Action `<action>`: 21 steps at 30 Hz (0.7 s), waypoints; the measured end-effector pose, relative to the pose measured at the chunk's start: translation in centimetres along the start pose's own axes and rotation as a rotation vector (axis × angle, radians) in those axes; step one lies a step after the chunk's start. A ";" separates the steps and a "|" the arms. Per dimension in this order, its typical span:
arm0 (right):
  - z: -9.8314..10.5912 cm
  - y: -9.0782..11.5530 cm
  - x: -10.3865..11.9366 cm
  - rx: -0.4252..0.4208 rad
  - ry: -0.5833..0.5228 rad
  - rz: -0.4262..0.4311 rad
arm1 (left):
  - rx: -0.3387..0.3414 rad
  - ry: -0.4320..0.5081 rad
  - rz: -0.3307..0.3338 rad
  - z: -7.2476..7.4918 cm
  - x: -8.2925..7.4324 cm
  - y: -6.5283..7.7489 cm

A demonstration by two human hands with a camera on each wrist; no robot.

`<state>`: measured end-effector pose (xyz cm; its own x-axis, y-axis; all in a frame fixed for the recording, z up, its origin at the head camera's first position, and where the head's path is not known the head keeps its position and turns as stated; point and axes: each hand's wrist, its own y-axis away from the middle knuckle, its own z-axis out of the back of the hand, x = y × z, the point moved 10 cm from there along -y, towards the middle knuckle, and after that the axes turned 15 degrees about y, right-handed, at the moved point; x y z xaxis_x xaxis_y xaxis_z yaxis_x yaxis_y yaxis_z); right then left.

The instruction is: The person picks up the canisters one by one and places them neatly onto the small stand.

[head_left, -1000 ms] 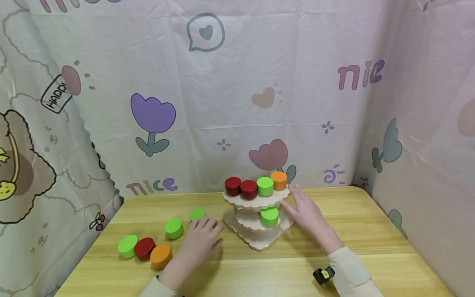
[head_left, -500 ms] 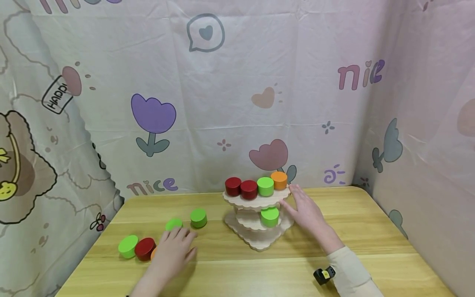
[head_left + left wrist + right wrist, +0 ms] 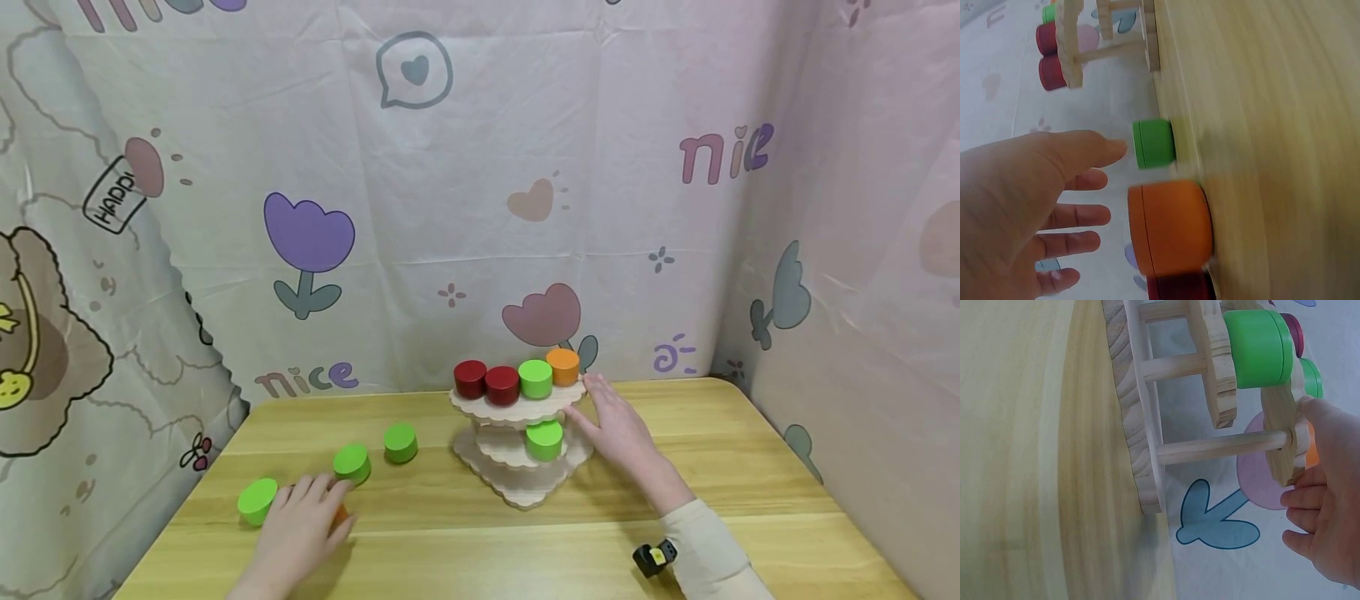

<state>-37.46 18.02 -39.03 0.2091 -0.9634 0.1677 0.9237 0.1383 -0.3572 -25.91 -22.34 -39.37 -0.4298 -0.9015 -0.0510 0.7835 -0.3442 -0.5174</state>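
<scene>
In the head view my left hand [image 3: 300,521] hovers over an orange round block [image 3: 341,517] and hides most of it. The left wrist view has its thumb and fingers spread apart, holding nothing, beside the orange block, with a dark red block [image 3: 1179,287] below it. A tiered wooden stand [image 3: 525,493] with scalloped edges is on the table at centre right. On its top tier are two dark red blocks [image 3: 502,386], a green one [image 3: 536,379] and an orange one [image 3: 562,367]. A green block [image 3: 543,440] sits on the middle tier. My right hand [image 3: 618,429] touches the top tier's right edge.
More green blocks lie left on the wooden table [image 3: 600,542]: one beside my left hand [image 3: 258,501], one beyond it [image 3: 352,463] and one nearer the stand [image 3: 401,442]. A printed cloth [image 3: 450,167] encloses the table's back and sides.
My left hand has moved left and nearer, from beside the green block close to the stand, over the orange and red blocks. My right hand has stayed at the stand.
</scene>
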 end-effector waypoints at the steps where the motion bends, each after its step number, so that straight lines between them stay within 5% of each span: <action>1: 0.0 0.0 0.0 -0.002 0.001 0.003 | 0.011 0.006 0.017 0.0 0.3 0.1; 7: 0.1 0.0 0.0 -0.009 -0.001 0.010 | 0.109 0.019 0.114 -0.6 2.0 0.8; 21: 0.2 0.2 0.1 -0.011 -0.004 0.008 | 0.159 0.005 0.137 -1.2 3.2 1.5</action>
<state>-37.22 17.94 -38.91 0.2180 -0.9613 0.1686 0.9183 0.1435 -0.3689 -26.67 -25.42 -41.29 -0.3160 -0.9416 -0.1166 0.8956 -0.2555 -0.3641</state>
